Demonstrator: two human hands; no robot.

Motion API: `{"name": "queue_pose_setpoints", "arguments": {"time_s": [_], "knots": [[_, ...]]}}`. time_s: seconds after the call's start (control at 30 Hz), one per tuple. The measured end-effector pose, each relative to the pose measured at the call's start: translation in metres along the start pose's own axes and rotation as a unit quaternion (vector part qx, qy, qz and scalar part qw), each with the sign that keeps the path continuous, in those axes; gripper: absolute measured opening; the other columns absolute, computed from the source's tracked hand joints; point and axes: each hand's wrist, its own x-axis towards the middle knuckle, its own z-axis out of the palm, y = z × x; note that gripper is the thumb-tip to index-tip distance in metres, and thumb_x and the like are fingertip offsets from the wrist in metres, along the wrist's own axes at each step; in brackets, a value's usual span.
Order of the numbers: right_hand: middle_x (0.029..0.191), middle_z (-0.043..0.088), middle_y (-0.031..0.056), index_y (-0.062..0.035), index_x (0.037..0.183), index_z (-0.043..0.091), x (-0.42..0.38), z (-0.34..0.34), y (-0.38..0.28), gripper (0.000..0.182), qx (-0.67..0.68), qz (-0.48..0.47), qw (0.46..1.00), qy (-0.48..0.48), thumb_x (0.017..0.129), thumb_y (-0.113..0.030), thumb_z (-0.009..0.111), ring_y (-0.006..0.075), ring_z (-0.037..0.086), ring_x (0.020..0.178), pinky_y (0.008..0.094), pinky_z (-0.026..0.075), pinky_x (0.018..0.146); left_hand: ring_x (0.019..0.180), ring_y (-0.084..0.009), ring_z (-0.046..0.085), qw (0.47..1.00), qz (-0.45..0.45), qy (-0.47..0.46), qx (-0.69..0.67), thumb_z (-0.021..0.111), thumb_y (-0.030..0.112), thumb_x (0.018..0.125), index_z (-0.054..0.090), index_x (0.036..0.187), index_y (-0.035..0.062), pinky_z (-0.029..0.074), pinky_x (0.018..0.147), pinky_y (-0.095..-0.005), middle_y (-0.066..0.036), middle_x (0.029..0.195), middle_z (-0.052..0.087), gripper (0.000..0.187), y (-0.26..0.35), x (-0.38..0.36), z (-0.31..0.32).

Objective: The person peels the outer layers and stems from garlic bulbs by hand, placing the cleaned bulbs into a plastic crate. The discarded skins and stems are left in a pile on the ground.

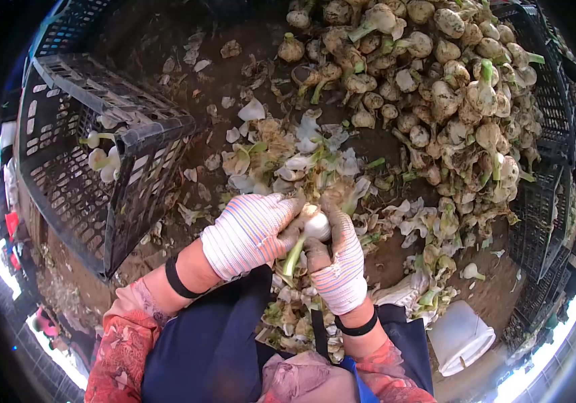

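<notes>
Between my two gloved hands is a garlic bulb (317, 225), its white side showing and a green stem (292, 260) pointing down toward my lap. My left hand (254, 232), in a striped white glove with dirty fingertips, is closed on the bulb from the left. From the right, my right hand (338, 258) also grips it, thumb below and fingers above. Just beyond the hands lies a heap of peeled skins (301, 158). Part of the bulb is hidden by my fingers.
A large pile of dirty garlic bulbs (442, 101) fills the far right, against black crates (536, 215). At left, a black crate (66, 174) holds several cleaned bulbs (103, 160). A white bucket (459, 336) lies by my right knee, near a loose bulb (472, 271). Skins litter the ground.
</notes>
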Motion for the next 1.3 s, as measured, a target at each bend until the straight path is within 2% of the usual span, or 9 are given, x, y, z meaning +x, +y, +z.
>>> {"name": "queue_pose_setpoints", "arguments": {"time_s": [0.23,0.3,0.43,0.63,0.7,0.9,1.17,1.23,1.3], "knots": [[0.120,0.061,0.0152,0.0065,0.141,0.042,-0.008,0.016,-0.005,0.055,0.179,0.059,0.982,0.009,0.088,-0.001,0.057,0.0191,0.061,0.104,0.0310,0.050,0.094,0.073,-0.0339,0.067,0.997,-0.024,0.069,-0.021,0.065,0.008,0.079,0.071,0.098,0.0025,0.055,0.068,-0.0378,-0.017,0.083,0.068,0.020,-0.004,0.003,0.002],[0.119,0.060,0.0158,0.0066,0.139,0.044,-0.004,0.011,-0.008,0.053,0.264,0.109,0.958,0.003,0.088,-0.002,0.059,0.0191,0.061,0.105,0.0309,0.050,0.093,0.075,-0.0314,0.068,0.916,-0.215,0.040,-0.337,0.063,0.008,0.085,0.071,0.101,0.0036,0.055,0.070,-0.0367,-0.017,0.087,0.069,0.019,-0.002,0.000,0.001],[0.117,0.061,0.0213,0.0029,0.134,0.051,0.003,0.001,0.005,0.053,0.005,0.010,1.000,-0.015,0.082,-0.002,0.061,0.0331,0.061,0.110,0.0386,0.047,0.099,0.080,-0.0305,0.069,0.995,-0.030,0.010,-0.099,0.070,0.010,0.085,0.070,0.106,0.0033,0.055,0.072,-0.0366,-0.017,0.089,0.070,0.022,0.002,-0.003,-0.008],[0.121,0.061,0.0185,0.0015,0.135,0.052,0.007,-0.009,0.001,0.055,0.089,0.034,0.992,-0.082,0.081,0.002,0.061,0.0311,0.060,0.114,0.0375,0.046,0.101,0.070,-0.0297,0.066,0.998,0.065,0.001,-0.005,0.072,0.011,0.078,0.064,0.087,0.0024,0.053,0.066,-0.0371,-0.013,0.081,0.068,0.015,-0.010,0.000,-0.007],[0.124,0.061,0.0128,0.0004,0.137,0.050,0.007,-0.009,-0.002,0.058,0.274,0.100,0.953,-0.085,0.081,0.004,0.060,0.0239,0.059,0.117,0.0349,0.044,0.104,0.066,-0.0210,0.065,0.898,-0.200,0.042,-0.389,0.064,0.009,0.082,0.063,0.085,0.0013,0.052,0.061,-0.0334,-0.006,0.076,0.066,0.008,-0.013,-0.004,0.001],[0.138,0.054,0.0133,-0.0018,0.151,0.037,0.011,-0.001,0.005,0.073,0.359,0.171,0.914,-0.076,0.082,0.003,0.059,0.0208,0.055,0.123,0.0335,0.040,0.108,0.068,-0.0132,0.066,0.737,-0.270,0.077,-0.615,0.060,0.007,0.090,0.062,0.094,-0.0008,0.056,0.061,-0.0294,-0.006,0.080,0.066,0.009,-0.015,-0.011,0.002],[0.107,0.066,0.0058,-0.0057,0.138,0.049,0.014,0.016,0.015,0.052,0.468,0.278,0.836,-0.065,0.088,-0.011,0.061,0.0150,0.065,0.082,0.0250,0.052,0.059,0.066,-0.0145,0.064,0.781,-0.235,0.178,-0.551,0.053,0.014,0.094,0.064,0.095,0.0000,0.055,0.060,-0.0292,-0.008,0.083,0.069,0.018,-0.027,-0.001,0.012],[0.108,0.068,0.0093,-0.0056,0.133,0.054,0.004,0.011,0.015,0.049,0.649,0.312,0.690,-0.074,0.087,-0.015,0.066,0.0162,0.066,0.077,0.0267,0.052,0.056,0.085,-0.0165,0.068,0.644,-0.254,0.260,-0.674,0.051,0.015,0.096,0.065,0.108,-0.0007,0.056,0.074,-0.0303,-0.009,0.094,0.071,0.024,-0.067,0.000,0.018],[0.109,0.069,0.0118,-0.0055,0.132,0.056,0.007,0.006,0.011,0.050,0.680,0.287,0.664,-0.118,0.086,-0.021,0.069,0.0163,0.066,0.072,0.0282,0.051,0.053,0.094,-0.0176,0.067,0.672,-0.266,0.332,-0.606,0.053,0.014,0.095,0.064,0.110,-0.0011,0.055,0.078,-0.0323,-0.010,0.104,0.070,0.024,-0.094,-0.011,0.019]]}}
